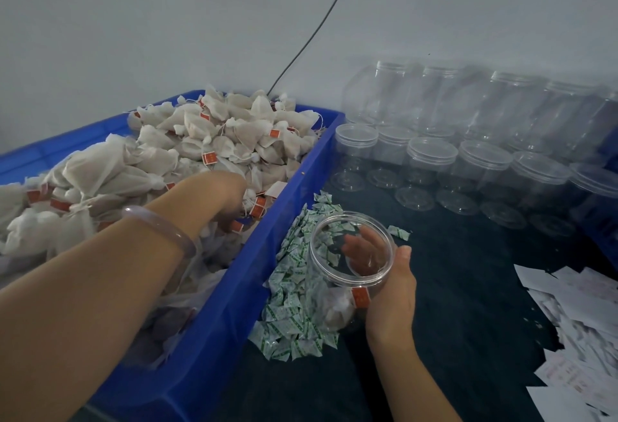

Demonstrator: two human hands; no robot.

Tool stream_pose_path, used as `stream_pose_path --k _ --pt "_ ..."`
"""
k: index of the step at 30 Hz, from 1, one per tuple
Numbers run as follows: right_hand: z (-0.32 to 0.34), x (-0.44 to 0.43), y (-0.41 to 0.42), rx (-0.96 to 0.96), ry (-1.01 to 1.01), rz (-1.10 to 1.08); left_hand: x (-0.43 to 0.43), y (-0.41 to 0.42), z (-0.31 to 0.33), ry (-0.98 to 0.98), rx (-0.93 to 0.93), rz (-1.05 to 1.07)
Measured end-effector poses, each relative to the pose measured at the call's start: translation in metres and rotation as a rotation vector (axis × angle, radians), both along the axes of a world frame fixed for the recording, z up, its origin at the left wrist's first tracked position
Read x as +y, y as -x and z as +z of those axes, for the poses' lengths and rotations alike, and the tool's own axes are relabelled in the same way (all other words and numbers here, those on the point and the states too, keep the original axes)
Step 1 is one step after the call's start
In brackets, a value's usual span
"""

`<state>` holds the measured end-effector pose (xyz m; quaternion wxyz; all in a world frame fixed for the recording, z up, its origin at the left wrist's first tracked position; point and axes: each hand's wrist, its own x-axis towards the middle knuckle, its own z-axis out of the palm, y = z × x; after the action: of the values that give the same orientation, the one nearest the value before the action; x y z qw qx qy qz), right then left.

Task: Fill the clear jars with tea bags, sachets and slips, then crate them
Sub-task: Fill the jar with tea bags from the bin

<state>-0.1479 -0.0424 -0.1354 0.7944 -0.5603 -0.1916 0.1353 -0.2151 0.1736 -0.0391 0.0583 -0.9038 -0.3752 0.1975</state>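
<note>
Clear jar [334,274] sits in the lower middle of the frame, tilted with its open mouth towards the camera. The right hand [391,294] holds it with the thumb on the rim and the fingers wrapped behind the wall. A bag or two with a red tag lie in its base, so the filling looks barely begun. The left hand [220,201] is plunged into the heap of tea bags [217,134] in the blue crate [234,321] at left, its fingers curled down around a few of them. The step in hand seems to be gathering tea bags. The next move calls for lifting that handful over the crate's wall and dropping it into the jar's mouth without snagging strings. Sachets [294,314] lie piled just beside the crate, touching the jar, and slips [575,314] are scattered at lower right on the dark table [468,288], both within reach for later. Empty jars [431,154] stand in rows at upper right, well apart. The crate wall between hand and jar is the only obstacle, and loose sachets could be knocked about.
</note>
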Motion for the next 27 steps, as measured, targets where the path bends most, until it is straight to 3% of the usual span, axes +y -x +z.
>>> stream_pose_path --k 5,8,13,18,22,24,27 --pt "0.003 -0.001 0.002 0.056 -0.038 0.031 0.001 0.001 -0.002 0.012 -0.003 0.012" --pt "0.005 -0.002 0.002 0.059 -0.031 0.036 0.003 0.001 -0.001 0.086 -0.136 0.017" --pt "0.001 0.0 0.002 0.02 -0.038 0.034 0.007 0.0 0.01 0.395 -0.708 0.129" --pt "0.001 -0.001 0.002 -0.018 -0.052 0.034 -0.004 0.0 0.031 0.505 -1.26 0.119" --pt "-0.002 0.0 0.001 -0.021 -0.03 0.037 -0.033 -0.001 0.046 0.889 -1.697 -0.05" --pt "-0.002 0.0 0.001 -0.023 -0.031 0.041 -0.046 0.001 0.051 1.131 -1.813 -0.158" --pt "0.0 0.0 0.001 -0.031 -0.038 0.047 -0.062 0.002 0.052 1.321 -1.722 -0.247"
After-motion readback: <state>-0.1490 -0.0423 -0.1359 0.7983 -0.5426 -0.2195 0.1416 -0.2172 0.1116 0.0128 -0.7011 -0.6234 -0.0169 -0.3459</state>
